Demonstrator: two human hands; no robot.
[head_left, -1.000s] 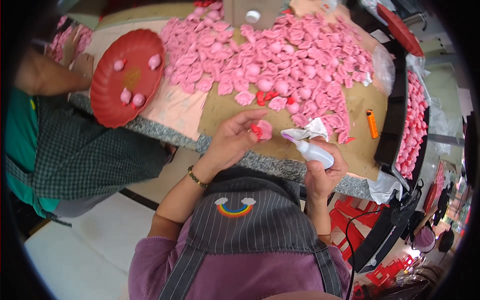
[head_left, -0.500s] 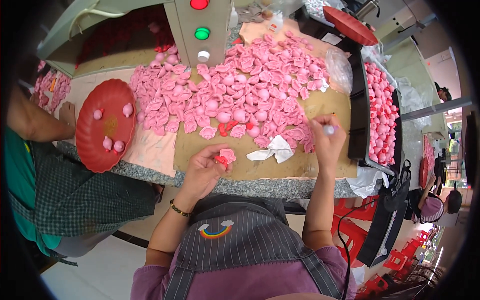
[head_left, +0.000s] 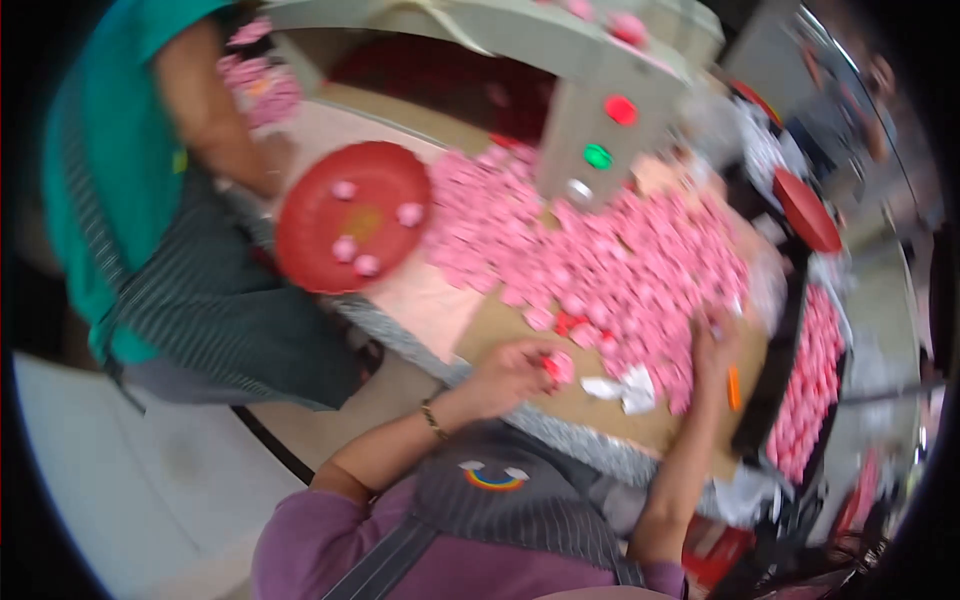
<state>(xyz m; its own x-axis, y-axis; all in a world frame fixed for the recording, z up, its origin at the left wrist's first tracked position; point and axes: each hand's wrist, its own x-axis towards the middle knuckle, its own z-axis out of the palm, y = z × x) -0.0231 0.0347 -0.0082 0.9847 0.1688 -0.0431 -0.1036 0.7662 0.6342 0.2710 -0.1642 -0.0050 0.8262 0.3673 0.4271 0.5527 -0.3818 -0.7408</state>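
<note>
Pink piece [head_left: 562,367] pinched in curled left hand [head_left: 508,375]; right hand [head_left: 712,345] (grip unclear) reaches into the pile [head_left: 620,265]

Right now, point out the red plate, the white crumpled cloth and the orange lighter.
red plate [head_left: 312,205], head view, bare left part of its face.
white crumpled cloth [head_left: 626,388], head view, its middle.
orange lighter [head_left: 733,387], head view, mid-body.

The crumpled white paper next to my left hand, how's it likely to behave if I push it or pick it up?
The crumpled white paper looks thin and creased, so it is probably floppy and very light. Pushed, it would likely slide or bunch up on the brown board rather than roll. It lies loose between the left hand and right hand, so a light pinch should lift it.
</note>
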